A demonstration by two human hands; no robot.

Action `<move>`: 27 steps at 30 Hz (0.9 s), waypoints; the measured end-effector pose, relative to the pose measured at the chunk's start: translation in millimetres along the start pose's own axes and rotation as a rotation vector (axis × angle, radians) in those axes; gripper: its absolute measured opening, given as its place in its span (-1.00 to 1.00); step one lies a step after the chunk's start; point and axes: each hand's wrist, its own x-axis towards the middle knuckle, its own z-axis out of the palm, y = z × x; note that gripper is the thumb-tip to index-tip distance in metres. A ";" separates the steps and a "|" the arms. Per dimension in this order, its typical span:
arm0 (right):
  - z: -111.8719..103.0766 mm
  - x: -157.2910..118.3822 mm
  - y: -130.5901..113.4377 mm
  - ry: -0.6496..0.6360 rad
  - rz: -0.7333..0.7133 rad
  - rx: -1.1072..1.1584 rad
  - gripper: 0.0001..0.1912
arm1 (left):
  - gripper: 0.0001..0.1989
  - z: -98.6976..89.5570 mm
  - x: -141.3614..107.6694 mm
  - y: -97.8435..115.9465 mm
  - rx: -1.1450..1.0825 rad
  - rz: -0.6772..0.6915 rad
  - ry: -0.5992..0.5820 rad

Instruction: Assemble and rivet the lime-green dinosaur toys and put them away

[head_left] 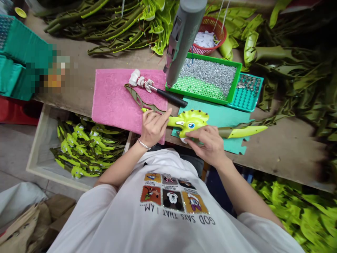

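A lime-green dinosaur-head toy [197, 119] with a blue eye and long dark-green arms lies across the table's near edge. My left hand [155, 128] is closed around its narrow part, index finger stretched along it. At the jaw, beside a small white piece, my right hand [209, 142] pinches the head between thumb and fingers. Beneath the toy are a pink towel [113, 95] and a teal foam mat [238, 146]. A black-handled tool [171, 97], its far end wrapped in white cloth, rests just beyond my left hand.
A grey electric screwdriver [181, 38] hangs above the table. Behind the mat stand a green tray of screws [238, 79], a teal tray [259, 89] and a red basket [223, 35]. Finished-looking toys fill a crate [39, 151] at left; loose green parts [295, 211] lie at lower right.
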 end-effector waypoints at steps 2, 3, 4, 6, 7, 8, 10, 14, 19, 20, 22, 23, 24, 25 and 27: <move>-0.5 0.7 0.9 -0.009 0.022 0.002 -0.85 | -0.68 -2.8 -2.6 -0.9 -0.007 -0.012 -0.031; -0.7 0.7 1.5 -0.011 0.024 -0.002 -0.85 | -0.70 -4.2 -5.0 -1.2 -0.013 -0.015 -0.029; -0.8 0.5 2.2 -0.010 0.022 -0.003 -0.84 | -0.69 -5.2 -7.9 -1.4 -0.026 -0.017 -0.006; -0.7 -0.1 3.4 -0.005 0.014 0.005 -0.81 | -0.61 -5.9 -14.6 -1.9 -0.067 -0.037 0.127; -0.5 -0.5 3.9 -0.003 0.015 0.014 -0.79 | -0.52 -5.3 -17.7 -2.4 -0.099 -0.062 0.229; -0.5 -0.7 4.4 -0.003 0.019 0.023 -0.77 | -0.42 -3.9 -20.1 -3.3 -0.151 -0.101 0.334; -0.6 -0.7 5.5 -0.015 0.035 0.034 -0.73 | -0.27 0.7 -22.2 -6.6 -0.323 -0.217 0.498; -3.0 -0.5 7.5 -0.057 0.057 0.052 -0.64 | -0.18 10.9 -16.4 -15.2 -0.711 -0.475 0.543; -11.0 -1.5 8.1 -0.099 0.051 0.054 -0.60 | -0.45 14.7 -10.2 -12.1 -1.004 -0.632 0.446; -13.2 0.4 8.5 -0.098 0.048 0.059 -0.61 | -0.51 15.5 -10.3 -8.8 -1.069 -0.644 0.419; -17.1 10.3 11.0 -0.043 0.078 0.083 -0.64 | -0.57 18.8 -11.2 -0.4 -1.184 -0.667 0.374; -17.9 19.2 13.2 0.012 0.113 0.105 -0.64 | -0.57 21.5 -11.6 4.3 -1.224 -0.679 0.357; -17.5 31.1 16.2 0.071 0.153 0.132 -0.62 | -0.56 24.8 -11.7 9.1 -1.254 -0.689 0.341; -15.3 45.8 20.0 0.122 0.190 0.161 -0.58 | -0.54 28.5 -11.4 13.6 -1.278 -0.693 0.327; -5.7 82.0 29.1 0.157 0.215 0.220 -0.45 | -0.49 36.1 -9.8 20.8 -1.325 -0.681 0.313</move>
